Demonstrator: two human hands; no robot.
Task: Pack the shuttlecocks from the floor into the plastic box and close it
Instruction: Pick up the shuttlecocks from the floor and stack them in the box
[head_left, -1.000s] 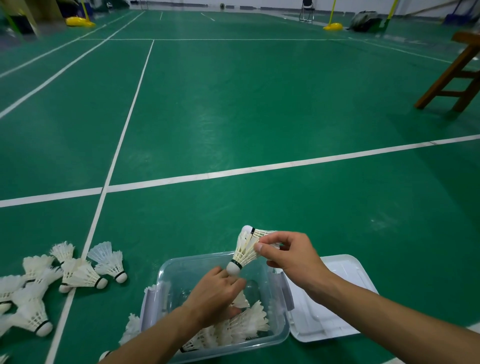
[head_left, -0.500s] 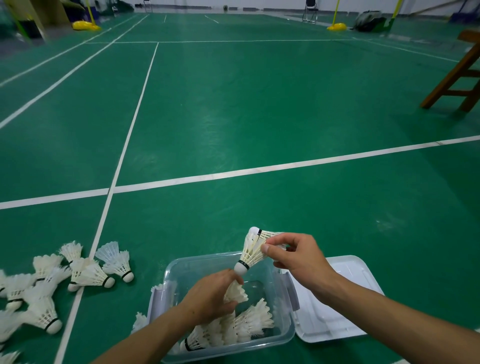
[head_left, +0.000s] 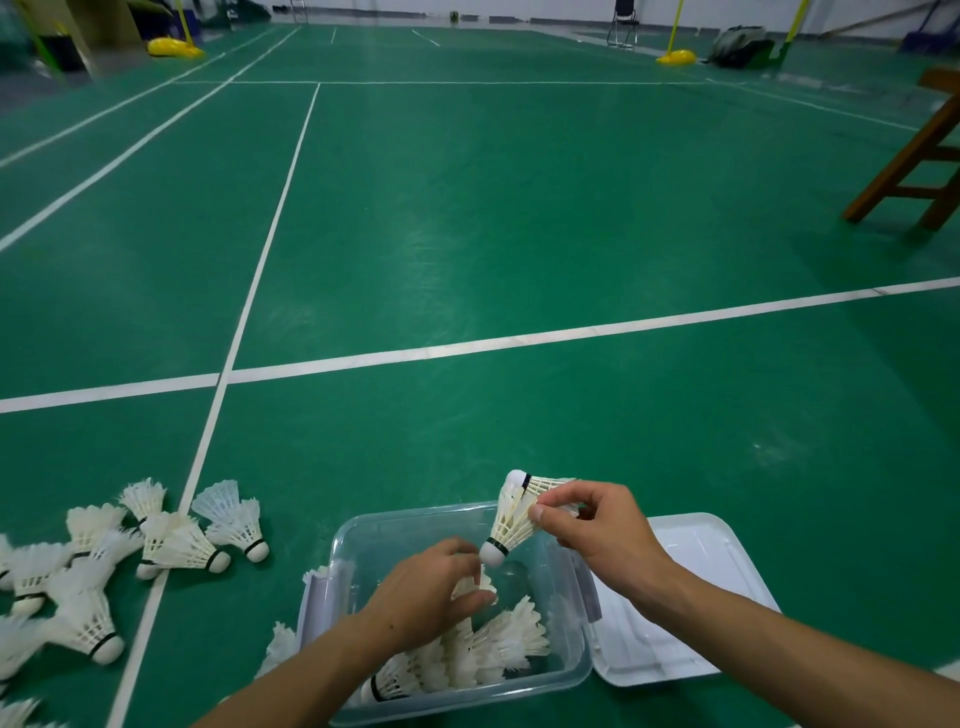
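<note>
A clear plastic box (head_left: 400, 525) stands open on the green floor at the bottom centre, with several white shuttlecocks (head_left: 498, 644) lying inside. My left hand (head_left: 431, 592) reaches into the box and grips the feathers of a shuttlecock (head_left: 475, 584) there. My right hand (head_left: 602, 530) hovers over the box's far right corner and pinches two stacked shuttlecocks (head_left: 511, 517) by their feathers, one cork pointing down, the other up. The white lid (head_left: 691, 571) lies flat on the floor to the right of the box. A pile of loose shuttlecocks (head_left: 104, 566) lies on the floor at the left.
White court lines (head_left: 467, 345) cross the floor ahead. A wooden stand (head_left: 914, 161) is at the right edge. Yellow post bases (head_left: 169, 48) and a bag (head_left: 737, 47) sit far back. One more shuttlecock (head_left: 280, 647) pokes out beside the box's left wall.
My left hand has drawn back slightly inside the box, showing the feathers it grips. My right hand keeps holding the stacked shuttlecocks over the box, almost still.
</note>
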